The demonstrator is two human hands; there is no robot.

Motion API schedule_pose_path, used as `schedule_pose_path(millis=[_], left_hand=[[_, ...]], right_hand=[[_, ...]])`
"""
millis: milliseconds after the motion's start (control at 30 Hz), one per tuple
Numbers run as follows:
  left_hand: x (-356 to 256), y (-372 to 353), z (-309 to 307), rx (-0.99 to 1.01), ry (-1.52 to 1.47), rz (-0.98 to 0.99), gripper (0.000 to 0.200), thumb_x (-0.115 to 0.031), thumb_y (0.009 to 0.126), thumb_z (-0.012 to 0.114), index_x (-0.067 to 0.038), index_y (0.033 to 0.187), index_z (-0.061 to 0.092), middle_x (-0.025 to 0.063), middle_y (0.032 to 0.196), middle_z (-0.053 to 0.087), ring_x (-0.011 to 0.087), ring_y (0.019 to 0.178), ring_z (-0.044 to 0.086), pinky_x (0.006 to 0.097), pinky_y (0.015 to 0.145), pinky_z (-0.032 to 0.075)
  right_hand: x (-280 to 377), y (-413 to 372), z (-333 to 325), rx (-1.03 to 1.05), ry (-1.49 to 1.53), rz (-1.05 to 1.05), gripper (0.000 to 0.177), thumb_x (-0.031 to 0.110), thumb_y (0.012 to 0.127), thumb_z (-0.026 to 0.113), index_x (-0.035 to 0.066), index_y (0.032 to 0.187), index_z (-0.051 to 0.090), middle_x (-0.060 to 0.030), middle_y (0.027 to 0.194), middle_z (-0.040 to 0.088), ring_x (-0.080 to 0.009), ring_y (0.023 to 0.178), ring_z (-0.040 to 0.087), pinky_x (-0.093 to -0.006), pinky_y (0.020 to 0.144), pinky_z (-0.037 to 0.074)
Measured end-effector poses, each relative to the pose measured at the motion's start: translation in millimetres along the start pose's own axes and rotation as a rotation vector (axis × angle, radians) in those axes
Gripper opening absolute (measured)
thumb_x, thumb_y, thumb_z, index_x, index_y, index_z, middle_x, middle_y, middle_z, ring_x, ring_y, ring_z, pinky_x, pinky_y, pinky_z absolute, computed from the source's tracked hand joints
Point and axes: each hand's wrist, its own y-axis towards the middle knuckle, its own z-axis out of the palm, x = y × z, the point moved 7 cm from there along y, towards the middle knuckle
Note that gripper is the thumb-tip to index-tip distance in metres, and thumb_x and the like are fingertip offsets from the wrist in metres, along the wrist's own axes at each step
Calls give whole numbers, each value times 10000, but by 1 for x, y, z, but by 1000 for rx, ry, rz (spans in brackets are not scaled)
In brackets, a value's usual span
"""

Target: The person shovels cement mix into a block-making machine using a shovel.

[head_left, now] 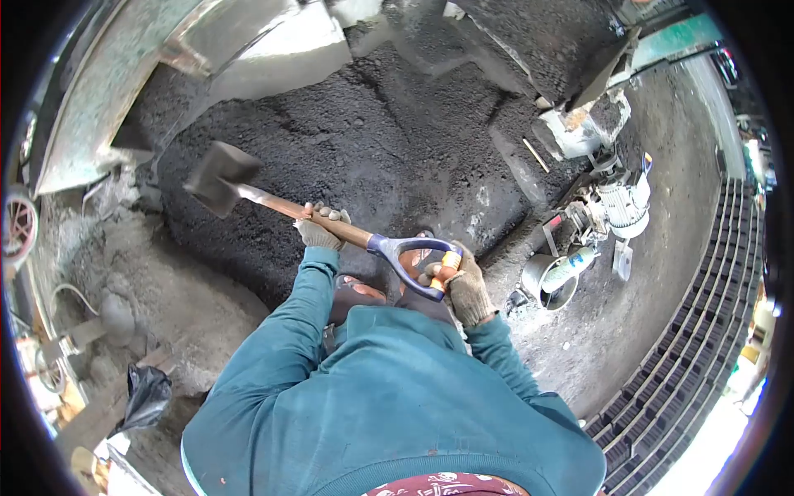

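I hold a shovel [273, 202] with a wooden shaft and a blue D-shaped grip over a large pile of black sandy material [389, 140]. My left hand [321, 227], in a grey work glove, is closed around the shaft near its middle. My right hand [463, 285], also gloved, is closed on the orange bar of the D-grip. The dark shovel blade [219, 175] points up and to the left, level with the pile's left edge. My teal sleeves fill the lower middle.
A motor and metal machine parts [616, 202] stand at the right of the pile, with a metal bucket [546, 281] beside them. Stacked dark blocks [703, 331] run along the right edge. Grey rubble and a black bag [147, 395] lie at the left.
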Motion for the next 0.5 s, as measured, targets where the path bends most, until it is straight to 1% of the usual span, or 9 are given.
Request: schedule_pose_path(millis=[33,167,267,300,333,367,400,467,500], left_hand=[[9,7,7,0,74,-20,175,-294,795,619,-126,838,595,-7,677,562,219,622,575,470,755,524],[60,36,20,-196,314,-28,254,-181,711,610,-78,936,552,70,709,552,276,640,555,456,695,539],[131,92,-29,-255,287,-323,143,-151,716,561,-60,824,538,81,679,544,297,632,554,508,678,528],[165,98,-48,-261,316,-434,122,-156,742,552,-53,803,530,89,684,554,308,637,563,503,670,528],[202,94,-66,-369,410,-489,125,-180,823,596,-97,829,503,45,714,534,229,600,541,439,597,520],[233,115,-126,-462,524,-512,217,-294,903,617,-120,815,521,56,738,552,234,614,565,460,543,506],[276,130,-173,-130,967,-490,263,-353,939,601,-151,787,528,54,718,563,254,601,577,453,509,479],[337,51,-179,-470,713,-887,303,-382,965,592,-145,793,513,84,676,550,288,595,569,497,557,475],[371,33,-200,-598,583,-995,312,-338,951,615,-167,733,472,8,593,446,220,502,481,451,496,428]], right_hand=[[-31,22,-24,22,317,51,383,-27,846,556,-7,1222,492,-132,909,621,-251,733,655,-405,717,589],[-104,55,-98,-306,352,65,181,8,860,519,29,1040,510,-94,774,585,-242,606,597,-397,578,549],[-237,61,-192,-437,622,104,132,110,868,579,21,964,596,-122,841,637,-234,633,580,-363,565,507],[-260,34,-228,-644,414,-52,128,117,849,626,11,921,626,-91,798,623,-201,622,571,-337,547,479],[-256,10,-237,-824,506,-45,134,132,834,672,12,892,651,-48,759,593,-161,611,540,-310,528,440],[-247,-15,-240,-1007,590,-51,146,147,819,717,14,862,675,-5,721,563,-122,600,510,-282,509,402],[-267,-45,-258,-1131,620,-3,114,97,816,715,9,879,678,17,699,528,-100,577,476,-281,484,359],[-263,-115,-275,-1291,411,153,59,18,821,657,0,876,668,4,698,526,-108,584,488,-287,479,339],[-227,-133,-262,-1439,276,223,60,-3,824,628,-15,874,658,-7,697,531,-115,570,499,-280,466,351]])
